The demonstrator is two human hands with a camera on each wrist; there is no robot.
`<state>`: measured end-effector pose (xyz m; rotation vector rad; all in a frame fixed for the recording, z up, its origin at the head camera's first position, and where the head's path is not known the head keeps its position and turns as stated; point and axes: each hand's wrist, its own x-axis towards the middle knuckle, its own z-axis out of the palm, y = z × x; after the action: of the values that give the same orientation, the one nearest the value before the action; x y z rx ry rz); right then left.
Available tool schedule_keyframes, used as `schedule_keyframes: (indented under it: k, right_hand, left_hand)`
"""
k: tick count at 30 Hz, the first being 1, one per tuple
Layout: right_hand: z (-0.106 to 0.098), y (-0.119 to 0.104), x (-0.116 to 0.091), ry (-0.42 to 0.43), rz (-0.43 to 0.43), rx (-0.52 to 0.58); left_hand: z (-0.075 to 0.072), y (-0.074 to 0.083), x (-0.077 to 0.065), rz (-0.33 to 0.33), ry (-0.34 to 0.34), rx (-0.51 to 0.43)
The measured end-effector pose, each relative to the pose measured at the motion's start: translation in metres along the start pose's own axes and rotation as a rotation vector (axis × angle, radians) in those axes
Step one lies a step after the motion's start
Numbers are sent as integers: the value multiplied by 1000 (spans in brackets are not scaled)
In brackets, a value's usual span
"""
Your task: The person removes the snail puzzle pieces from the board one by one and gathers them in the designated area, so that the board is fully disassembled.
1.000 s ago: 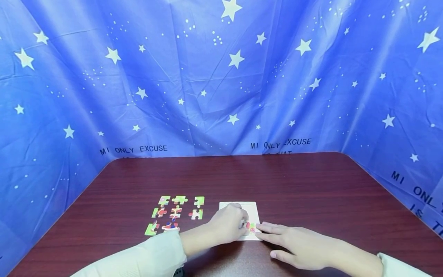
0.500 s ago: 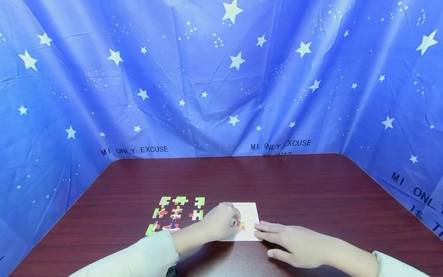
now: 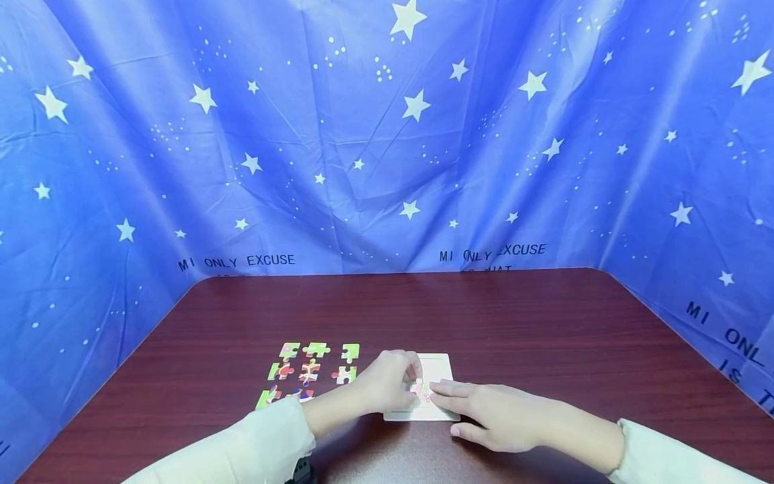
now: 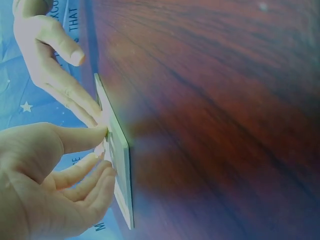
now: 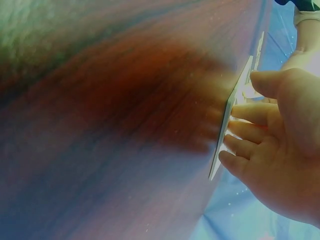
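Note:
In the head view my left hand (image 3: pixel 393 381) is over the white puzzle tray (image 3: pixel 440 368), thumb and fingers bent together. It pinches a small red and pink jigsaw piece (image 3: pixel 417 388) low over the tray, partly hidden by the fingers. My right hand (image 3: pixel 508 413) reaches in from the right with straight fingers, its fingertips on the tray beside the piece. The left wrist view has the left thumb (image 4: pixel 82 138) right at the tray's surface (image 4: pixel 122 170). From the right wrist, several right fingers (image 5: pixel 252 114) show stretched against the tray's edge (image 5: pixel 227 115).
Left of the tray, several loose jigsaw pieces (image 3: pixel 310 370) lie in rough rows on the dark red wooden table (image 3: pixel 514 323); the left sleeve (image 3: pixel 266 427) overlaps the nearest ones. A blue star-patterned cloth (image 3: pixel 338 134) surrounds the table's back and sides.
My left hand has shifted left across the tray with the jigsaw piece, its fingers now slightly less curled. My right hand has slid left, from the tray's right edge further onto it.

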<state>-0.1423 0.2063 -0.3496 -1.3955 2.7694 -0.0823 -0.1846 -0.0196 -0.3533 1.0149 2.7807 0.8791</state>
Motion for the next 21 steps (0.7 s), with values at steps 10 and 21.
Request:
schedule_keyframes:
  k: [10, 21]
  right_hand:
    - [1, 2, 1, -1, -1, 27]
    - [3, 3, -1, -7, 27, 30]
  left_hand:
    - [2, -7, 4, -13, 52, -203]
    - [-13, -25, -11, -209, 34, -442]
